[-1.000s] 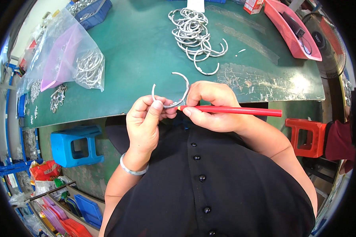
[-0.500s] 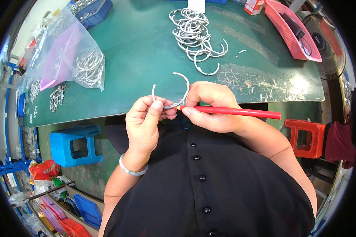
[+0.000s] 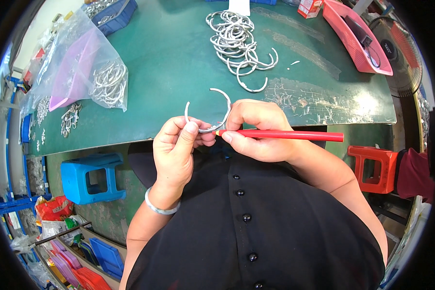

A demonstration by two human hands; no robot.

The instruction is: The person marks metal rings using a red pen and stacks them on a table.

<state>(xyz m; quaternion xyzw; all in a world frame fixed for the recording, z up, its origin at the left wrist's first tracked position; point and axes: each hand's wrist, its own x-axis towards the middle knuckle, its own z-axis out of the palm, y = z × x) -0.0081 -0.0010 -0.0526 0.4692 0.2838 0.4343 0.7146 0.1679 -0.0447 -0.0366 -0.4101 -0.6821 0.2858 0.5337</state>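
Note:
My left hand (image 3: 179, 145) pinches a silver open cuff bangle (image 3: 228, 107) at its lower curve, with the gap facing up. A red pencil-like stick with a yellowish tip (image 3: 290, 136) lies in my right hand (image 3: 261, 126), gripped between thumb and fingers. Its tip meets or nearly meets the bottom of the bangle; exact contact is too small to tell. Both hands are at the near edge of the green table (image 3: 169, 58). Farther off lies a pile of similar silver bangles (image 3: 233, 36).
More bangles (image 3: 109, 83) sit in a clear plastic bag at the left, by a pink tray (image 3: 72, 72) and small chain pieces (image 3: 71, 118). A pink basket (image 3: 357, 43) stands far right. Blue stool (image 3: 93, 179) and red stool (image 3: 373, 169) flank me; a person's dark-red sleeve or clothing (image 3: 415, 174) shows right.
Almost nothing differs. Both hands keep their hold on the bangle and the red stick, with only a very slight shift.

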